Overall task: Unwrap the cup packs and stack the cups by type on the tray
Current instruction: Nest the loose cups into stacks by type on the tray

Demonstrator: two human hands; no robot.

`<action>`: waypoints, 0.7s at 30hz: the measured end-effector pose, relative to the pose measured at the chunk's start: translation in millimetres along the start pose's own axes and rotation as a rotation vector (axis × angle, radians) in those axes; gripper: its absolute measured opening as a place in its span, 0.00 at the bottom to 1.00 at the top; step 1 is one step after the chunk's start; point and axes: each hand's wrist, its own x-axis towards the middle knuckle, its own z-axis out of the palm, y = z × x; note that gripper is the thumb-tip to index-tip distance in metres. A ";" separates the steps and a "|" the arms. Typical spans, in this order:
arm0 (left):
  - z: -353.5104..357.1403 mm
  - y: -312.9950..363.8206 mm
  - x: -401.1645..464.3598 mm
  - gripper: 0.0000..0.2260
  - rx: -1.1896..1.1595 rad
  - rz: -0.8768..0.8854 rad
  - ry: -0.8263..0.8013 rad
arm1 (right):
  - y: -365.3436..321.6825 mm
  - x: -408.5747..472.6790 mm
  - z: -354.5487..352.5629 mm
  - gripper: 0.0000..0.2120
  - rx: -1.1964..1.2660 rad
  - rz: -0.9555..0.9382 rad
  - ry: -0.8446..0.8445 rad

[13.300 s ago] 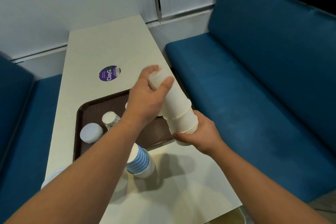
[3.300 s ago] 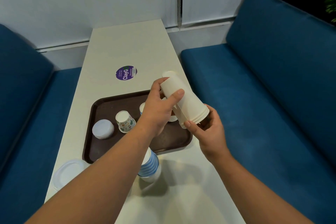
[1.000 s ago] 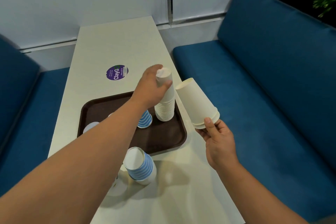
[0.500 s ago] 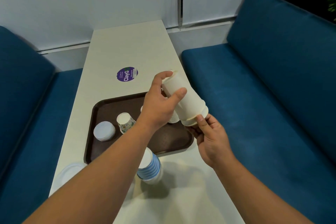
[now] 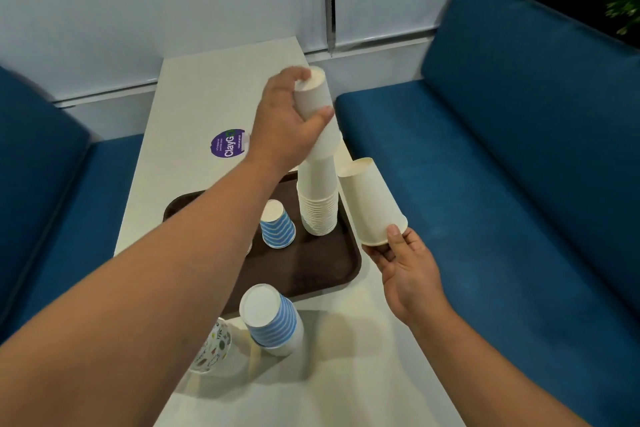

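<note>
My left hand (image 5: 284,125) grips an upside-down plain white cup (image 5: 313,97) right above a tall stack of white cups (image 5: 318,198) that stands on the brown tray (image 5: 322,270). My right hand (image 5: 405,263) holds another upturned white cup (image 5: 372,201) by its rim, just right of the tray. A single blue-striped cup (image 5: 277,224) sits mouth-down on the tray beside the stack. In front of the tray, on the table, is a short stack of blue-striped cups (image 5: 270,319), with a cup printed with small figures (image 5: 213,348) to its left.
The narrow cream table (image 5: 207,87) carries a round purple sticker (image 5: 228,143) beyond the tray. Blue benches flank it, left (image 5: 52,177) and right (image 5: 519,156). My left forearm hides the tray's left half. A wall stands behind.
Half a second ago both hands held one group of white cups together. Now my left hand has carried a cup over the tray stack, and my right hand keeps one cup apart.
</note>
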 end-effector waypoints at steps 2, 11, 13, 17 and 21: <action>11.8 -11.3 -10.2 0.22 0.068 -0.059 -0.086 | -0.1 -1.1 -0.2 0.08 -0.002 0.002 -0.006; -0.7 -9.0 -43.6 0.18 0.015 -0.075 -0.095 | -8.2 0.0 1.8 0.08 -0.075 0.006 -0.068; -7.9 6.4 -55.4 0.18 -0.160 -0.078 -0.072 | -10.2 -0.4 8.6 0.09 -0.050 0.016 -0.115; -9.8 18.0 -78.3 0.21 -0.318 -0.151 -0.250 | -11.6 -3.3 24.0 0.12 -0.040 0.016 -0.234; -14.0 17.3 -80.5 0.18 -0.362 -0.149 -0.199 | -7.7 -1.7 27.1 0.16 -0.094 -0.034 -0.261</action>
